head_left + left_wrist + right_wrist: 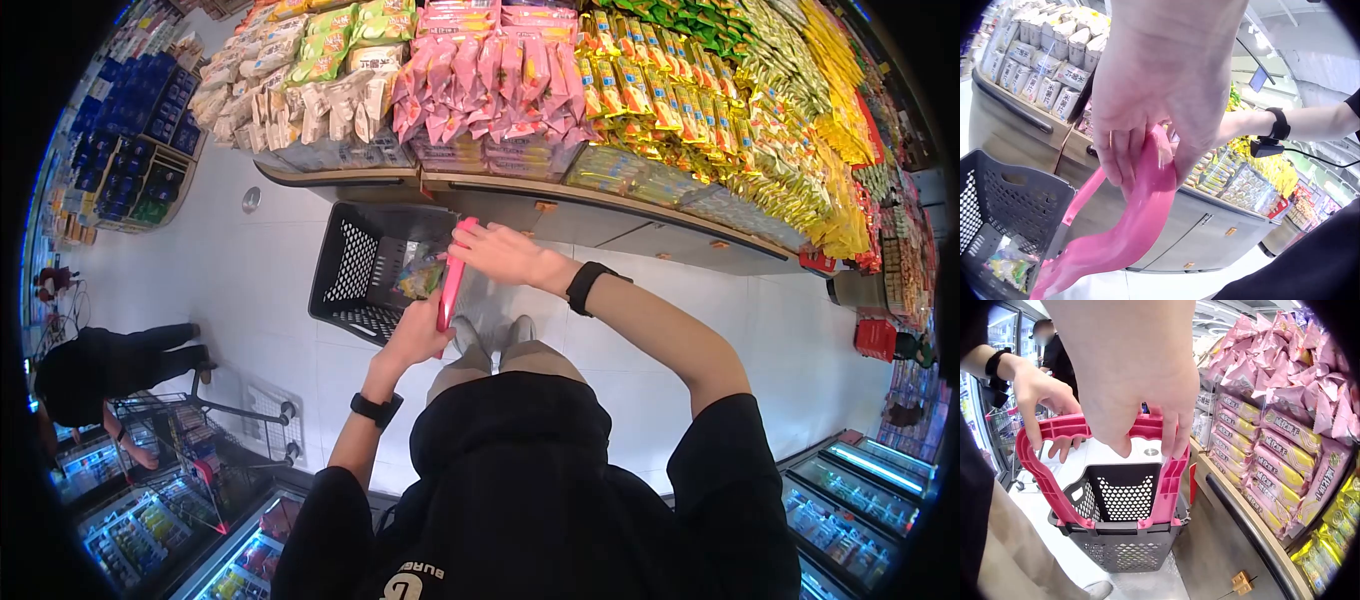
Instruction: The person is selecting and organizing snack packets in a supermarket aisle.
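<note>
A dark grey shopping basket (345, 262) with a raised pink handle (453, 280) stands on the floor beside the shelf; colourful packets (420, 277) lie inside it. The left hand (408, 333) curls its fingers round one end of the handle's top bar, seen from close by in the left wrist view as a hand (1159, 94) over the pink handle (1138, 225). At the other end of the bar, the right hand (1138, 394) has its fingers bent over the pink handle (1169, 481). Both hands are apart, with the basket (1125, 547) hanging or standing below the handle.
Shelves of pink packs (490, 85), yellow packs (640, 90) and white packs (260, 95) run along the front, above a wooden ledge (600, 200). A person in dark clothes (130, 355) is at the left by a cart (240, 412). Freezers (860, 500) stand behind.
</note>
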Tool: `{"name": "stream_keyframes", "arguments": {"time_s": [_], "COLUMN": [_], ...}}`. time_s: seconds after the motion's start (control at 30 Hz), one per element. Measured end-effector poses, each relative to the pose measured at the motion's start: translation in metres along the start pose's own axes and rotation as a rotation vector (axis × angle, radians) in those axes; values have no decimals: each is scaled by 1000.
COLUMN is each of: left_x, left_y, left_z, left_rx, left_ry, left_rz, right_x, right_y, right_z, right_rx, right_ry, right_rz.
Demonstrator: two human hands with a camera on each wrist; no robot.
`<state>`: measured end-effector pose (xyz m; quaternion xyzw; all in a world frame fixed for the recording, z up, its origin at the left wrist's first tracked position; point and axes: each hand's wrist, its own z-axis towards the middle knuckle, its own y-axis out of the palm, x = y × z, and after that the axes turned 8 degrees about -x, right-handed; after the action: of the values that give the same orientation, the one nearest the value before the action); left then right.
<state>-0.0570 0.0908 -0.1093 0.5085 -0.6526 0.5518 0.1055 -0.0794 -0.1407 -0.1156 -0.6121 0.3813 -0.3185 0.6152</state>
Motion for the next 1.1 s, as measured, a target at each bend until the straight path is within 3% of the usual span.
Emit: {"name": "stream_keyframes", "arguments": {"time_s": [0.2,0.47,0.73,0.9,1.03,1.1], "left_x": [40,76,99,89,34,-7], "left_y": [20,57,82,72,65,60], "left_z": [17,38,53,45,38,35], "left_rx": [-29,5,-31,-147,-124,-142], "left_ry": [-43,19,100,158,163,115], "left_rz": [33,68,17,-62,-135,-94], "right_x": [17,32,42,38,39,38], "right_y": [-6,-6,6,0,-7,-16], "right_z": [-41,-94,-125,-134,-129,-123], "right_rx": [-70,60,74,124,159,10], "right_ry": [17,64,255,301,328,409], "right_rz": [204,312,455,475,407,362]}}
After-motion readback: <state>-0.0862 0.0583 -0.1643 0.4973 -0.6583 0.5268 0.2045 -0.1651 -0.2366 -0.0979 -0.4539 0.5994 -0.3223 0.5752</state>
